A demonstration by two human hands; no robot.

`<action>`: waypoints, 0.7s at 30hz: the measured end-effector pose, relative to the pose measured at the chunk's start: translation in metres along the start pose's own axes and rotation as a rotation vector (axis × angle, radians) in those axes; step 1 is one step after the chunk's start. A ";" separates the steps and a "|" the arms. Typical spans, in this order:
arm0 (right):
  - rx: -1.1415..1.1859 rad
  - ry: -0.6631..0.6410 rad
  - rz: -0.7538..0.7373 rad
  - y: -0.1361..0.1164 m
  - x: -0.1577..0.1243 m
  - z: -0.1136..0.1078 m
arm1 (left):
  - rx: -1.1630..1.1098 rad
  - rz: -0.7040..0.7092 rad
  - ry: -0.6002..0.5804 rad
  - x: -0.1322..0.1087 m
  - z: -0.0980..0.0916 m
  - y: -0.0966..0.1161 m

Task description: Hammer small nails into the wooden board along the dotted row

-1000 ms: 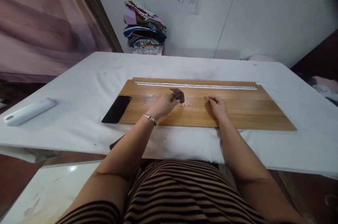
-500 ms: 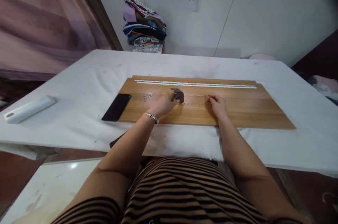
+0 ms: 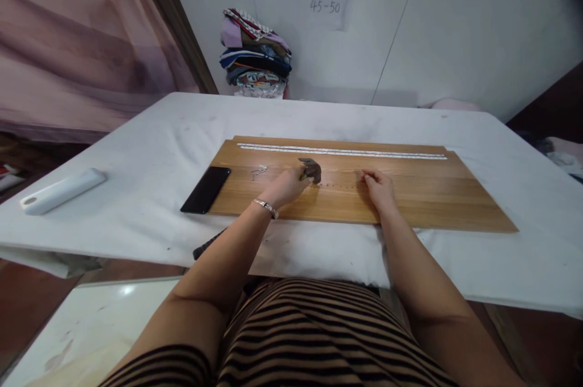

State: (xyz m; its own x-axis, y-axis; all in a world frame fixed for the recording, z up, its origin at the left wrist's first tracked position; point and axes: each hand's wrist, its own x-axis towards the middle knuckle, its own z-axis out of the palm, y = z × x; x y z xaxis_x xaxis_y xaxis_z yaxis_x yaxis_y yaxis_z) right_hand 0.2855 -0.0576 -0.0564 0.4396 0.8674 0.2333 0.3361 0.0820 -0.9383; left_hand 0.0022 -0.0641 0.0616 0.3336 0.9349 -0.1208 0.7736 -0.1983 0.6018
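Note:
My left hand (image 3: 288,186) is closed round a claw hammer (image 3: 313,171) close to its dark metal head. The black end of its handle shows beside my left forearm. To the right, my right hand (image 3: 381,188) is held in a pinch above the wooden board (image 3: 437,195), and whatever is between the fingertips is too small to make out. A row of small dark nail heads or dots (image 3: 337,186) runs along the board between the hammer head and my right hand. Several loose nails (image 3: 260,170) lie on the board left of my left hand.
Two white measuring strips (image 3: 341,151) run along the board's far side. A black phone (image 3: 206,190) rests over its left edge. A white elongated object (image 3: 64,190) lies on the white-covered table (image 3: 146,150) at left. Folded cloths (image 3: 257,59) are stacked behind the table.
The whole scene sits slightly lower and further right as the head view tilts up. Both hands keep nearly the same places over the board, and the hammer stays in my left hand.

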 end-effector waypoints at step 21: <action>0.002 -0.018 0.001 0.003 0.001 -0.001 | -0.003 0.002 -0.007 0.002 0.003 -0.002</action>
State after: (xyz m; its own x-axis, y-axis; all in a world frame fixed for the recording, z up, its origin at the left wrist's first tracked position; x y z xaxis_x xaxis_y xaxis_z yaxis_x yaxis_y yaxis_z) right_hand 0.2878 -0.0570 -0.0592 0.4250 0.8761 0.2278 0.3340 0.0821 -0.9390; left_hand 0.0025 -0.0627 0.0579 0.3389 0.9325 -0.1252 0.7716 -0.1993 0.6041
